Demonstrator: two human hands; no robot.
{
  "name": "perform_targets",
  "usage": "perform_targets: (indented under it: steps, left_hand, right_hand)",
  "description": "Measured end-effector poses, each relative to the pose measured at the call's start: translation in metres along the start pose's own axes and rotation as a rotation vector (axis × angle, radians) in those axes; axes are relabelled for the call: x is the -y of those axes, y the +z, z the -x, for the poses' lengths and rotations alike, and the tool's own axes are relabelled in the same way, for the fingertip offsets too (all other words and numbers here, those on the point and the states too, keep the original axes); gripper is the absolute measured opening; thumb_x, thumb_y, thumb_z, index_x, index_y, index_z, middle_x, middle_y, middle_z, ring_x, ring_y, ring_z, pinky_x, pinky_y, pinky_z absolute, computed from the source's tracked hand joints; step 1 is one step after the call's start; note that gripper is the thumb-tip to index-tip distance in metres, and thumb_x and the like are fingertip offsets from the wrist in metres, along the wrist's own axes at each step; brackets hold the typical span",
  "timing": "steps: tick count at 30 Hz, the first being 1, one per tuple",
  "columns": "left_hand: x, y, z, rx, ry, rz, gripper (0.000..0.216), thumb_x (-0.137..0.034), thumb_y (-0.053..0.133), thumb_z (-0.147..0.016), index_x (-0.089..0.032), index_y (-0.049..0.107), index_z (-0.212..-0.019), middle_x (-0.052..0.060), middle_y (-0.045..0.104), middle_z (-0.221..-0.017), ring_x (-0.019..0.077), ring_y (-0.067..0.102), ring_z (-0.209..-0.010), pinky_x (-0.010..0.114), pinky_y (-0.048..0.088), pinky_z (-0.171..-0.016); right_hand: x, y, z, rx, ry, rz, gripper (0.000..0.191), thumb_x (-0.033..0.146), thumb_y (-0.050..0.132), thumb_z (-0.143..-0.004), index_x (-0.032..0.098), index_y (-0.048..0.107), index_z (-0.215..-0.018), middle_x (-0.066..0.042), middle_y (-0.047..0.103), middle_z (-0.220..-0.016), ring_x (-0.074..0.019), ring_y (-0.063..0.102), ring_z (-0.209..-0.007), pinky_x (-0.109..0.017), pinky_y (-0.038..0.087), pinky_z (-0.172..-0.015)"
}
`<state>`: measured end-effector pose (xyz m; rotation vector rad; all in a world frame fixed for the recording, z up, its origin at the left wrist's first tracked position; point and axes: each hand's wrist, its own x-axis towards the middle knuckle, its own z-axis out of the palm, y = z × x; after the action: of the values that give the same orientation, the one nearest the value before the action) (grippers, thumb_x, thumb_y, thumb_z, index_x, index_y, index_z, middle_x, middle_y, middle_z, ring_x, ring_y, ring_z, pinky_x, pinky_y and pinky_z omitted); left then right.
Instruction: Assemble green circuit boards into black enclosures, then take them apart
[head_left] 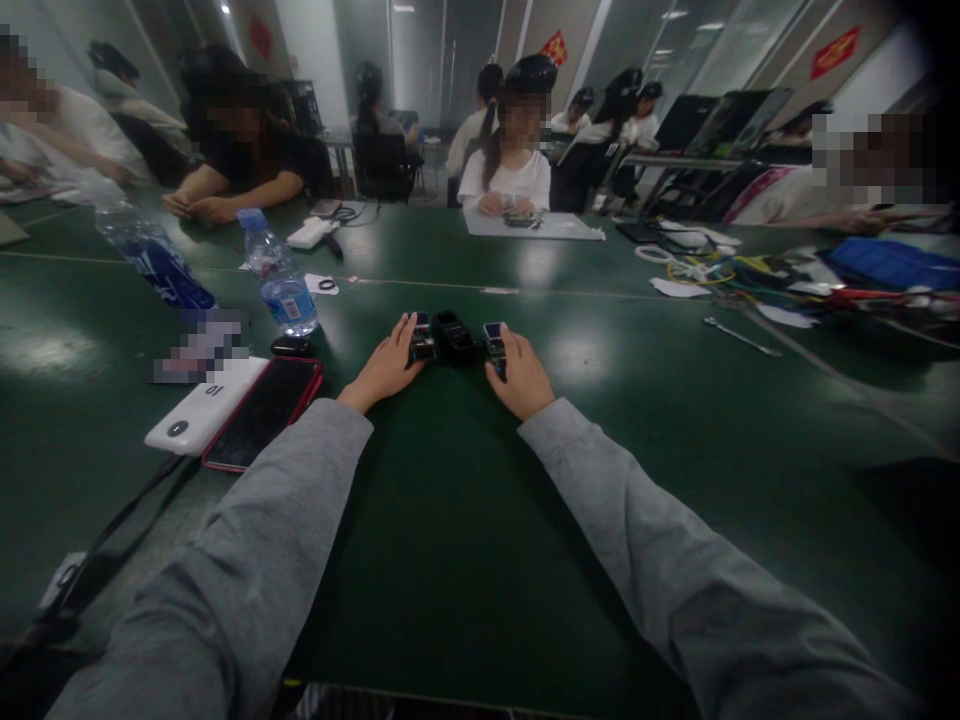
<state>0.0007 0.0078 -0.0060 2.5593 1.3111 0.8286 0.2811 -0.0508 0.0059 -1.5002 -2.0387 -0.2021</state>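
Both my arms in grey sleeves reach forward over the dark green table [465,560]. My left hand [386,368] is closed on a small black device with a bluish top [421,340]. My right hand [521,375] is closed on a matching small device with a blue screen [495,340]. Between the two devices a black box-shaped piece [455,338] rests on the table, touching or almost touching both.
Left of my hands lie a phone in a red case [262,412], a white power bank [202,405], two water bottles [281,285] and a black strap [97,560]. Cables and a metal tool [739,338] lie at right. Several people sit around the table.
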Motion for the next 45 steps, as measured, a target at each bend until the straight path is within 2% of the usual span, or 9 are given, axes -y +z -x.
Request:
perform_targets:
  steps: [2, 5, 10, 19, 26, 33, 45]
  left_hand:
    - [0.0004, 0.0000, -0.0001, 0.006, -0.005, 0.003, 0.086, -0.041, 0.053, -0.096, -0.018, 0.001, -0.161, 0.023, 0.014, -0.166, 0.0374, 0.021, -0.153, 0.057, 0.031, -0.119]
    - [0.0007, 0.0000, -0.0003, 0.016, -0.018, 0.001, 0.087, -0.042, 0.054, -0.096, -0.017, 0.001, -0.161, 0.024, 0.013, -0.166, 0.0380, 0.021, -0.153, 0.057, 0.031, -0.119]
    - [-0.0008, -0.0009, -0.0003, 0.014, -0.020, 0.012, 0.088, -0.041, 0.055, -0.095, -0.018, 0.002, -0.161, 0.023, 0.013, -0.166, 0.0381, 0.022, -0.152, 0.058, 0.031, -0.119]
    - [-0.0027, -0.0031, -0.0005, 0.043, -0.047, 0.001, 0.089, -0.039, 0.055, -0.094, -0.018, 0.001, -0.161, 0.023, 0.012, -0.167, 0.0380, 0.022, -0.152, 0.057, 0.031, -0.119]
    - [-0.0022, -0.0019, -0.0008, 0.028, -0.045, 0.006, 0.087, -0.042, 0.054, -0.095, -0.016, 0.003, -0.161, 0.024, 0.012, -0.166, 0.0384, 0.023, -0.152, 0.056, 0.031, -0.119]
    - [-0.0015, -0.0020, 0.0002, 0.022, -0.043, 0.020, 0.087, -0.042, 0.055, -0.094, -0.018, 0.004, -0.161, 0.023, 0.013, -0.167, 0.0397, 0.027, -0.150, 0.057, 0.032, -0.118]
    - [-0.0030, -0.0032, -0.0002, 0.023, -0.044, 0.019, 0.086, -0.041, 0.054, -0.095, -0.017, 0.005, -0.161, 0.023, 0.013, -0.166, 0.0394, 0.028, -0.150, 0.057, 0.032, -0.118]
  right_hand:
    - [-0.0008, -0.0003, -0.0007, 0.020, 0.047, -0.023, 0.074, 0.030, 0.049, -0.089, 0.005, 0.027, -0.154, -0.024, 0.052, -0.130, -0.0348, 0.057, -0.115, -0.052, 0.054, -0.096]
    - [-0.0011, -0.0028, -0.0017, 0.054, 0.088, -0.034, 0.072, 0.031, 0.051, -0.088, 0.003, 0.033, -0.152, -0.023, 0.057, -0.125, -0.0351, 0.060, -0.112, -0.051, 0.055, -0.094]
    - [-0.0005, -0.0062, -0.0024, 0.053, 0.093, -0.058, 0.069, 0.043, 0.054, -0.091, 0.003, 0.040, -0.147, -0.024, 0.057, -0.129, -0.0375, 0.058, -0.119, -0.054, 0.054, -0.096]
    - [0.0023, -0.0081, -0.0017, 0.021, 0.117, -0.081, 0.061, 0.031, 0.054, -0.087, 0.004, 0.046, -0.142, -0.022, 0.058, -0.131, -0.0349, 0.061, -0.116, -0.050, 0.055, -0.097]
    - [-0.0002, -0.0067, -0.0017, -0.007, 0.117, -0.118, 0.059, 0.039, 0.056, -0.089, 0.008, 0.048, -0.139, -0.021, 0.059, -0.130, -0.0355, 0.061, -0.115, -0.053, 0.055, -0.096]
    - [-0.0005, -0.0063, -0.0004, -0.005, 0.111, -0.098, 0.056, 0.035, 0.052, -0.089, 0.010, 0.047, -0.139, -0.020, 0.061, -0.126, -0.0336, 0.064, -0.108, -0.050, 0.057, -0.089]
    - [0.0006, -0.0085, -0.0010, 0.012, 0.120, -0.125, 0.057, 0.036, 0.053, -0.088, 0.009, 0.046, -0.138, -0.021, 0.060, -0.127, -0.0352, 0.063, -0.110, -0.052, 0.056, -0.092]
